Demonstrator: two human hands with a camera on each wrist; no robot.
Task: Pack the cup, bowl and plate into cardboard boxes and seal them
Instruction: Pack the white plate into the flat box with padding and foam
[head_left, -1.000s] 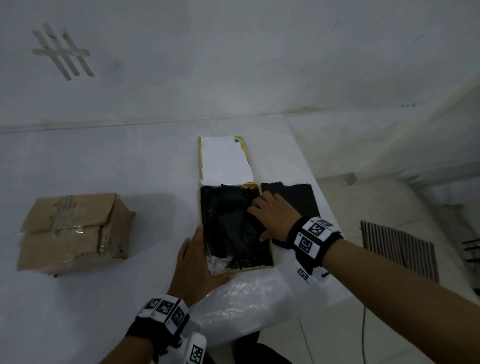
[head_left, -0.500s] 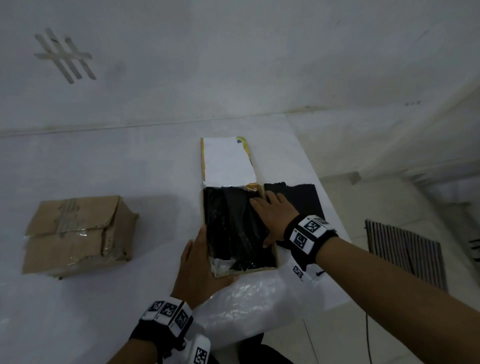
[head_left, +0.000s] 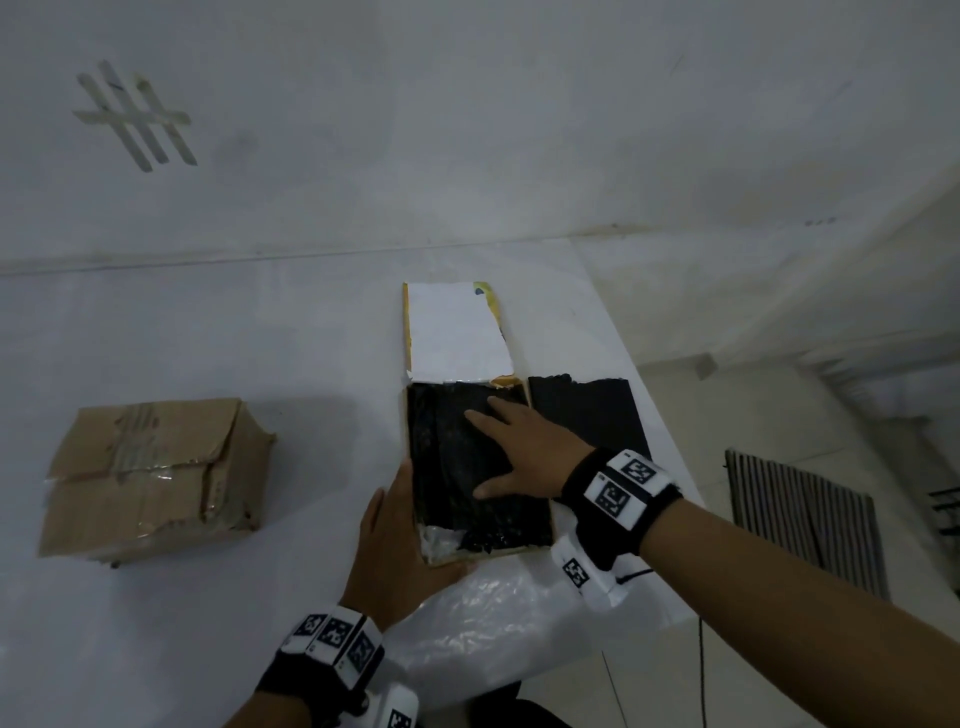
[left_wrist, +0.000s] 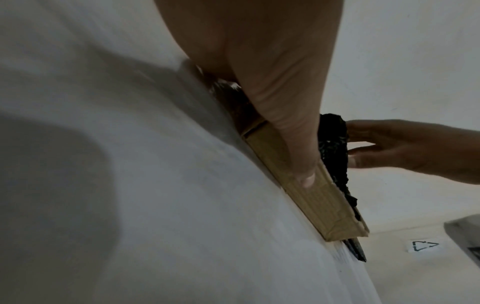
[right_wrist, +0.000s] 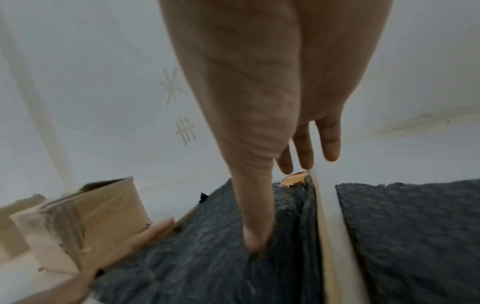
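Note:
A shallow cardboard box (head_left: 483, 556) lies open near the table's right edge, filled with black bubble wrap (head_left: 452, 457). Its white-lined lid (head_left: 452, 332) lies flat behind it. My right hand (head_left: 519, 447) presses flat on the black wrap (right_wrist: 207, 257), fingers spread and straight. My left hand (head_left: 395, 540) lies straight along the box's left wall (left_wrist: 298, 185), the thumb at its near corner. No cup, bowl or plate shows; what is under the wrap is hidden.
A taped, dented cardboard box (head_left: 150, 473) sits on the table at the left. A second black wrap sheet (head_left: 587, 415) lies right of the open box. Clear plastic (head_left: 498, 623) is bunched at the near table edge. The floor drops off to the right.
My right hand has slid forward and leftward over the black wrap and spread flatter. My left hand stays against the box's left side.

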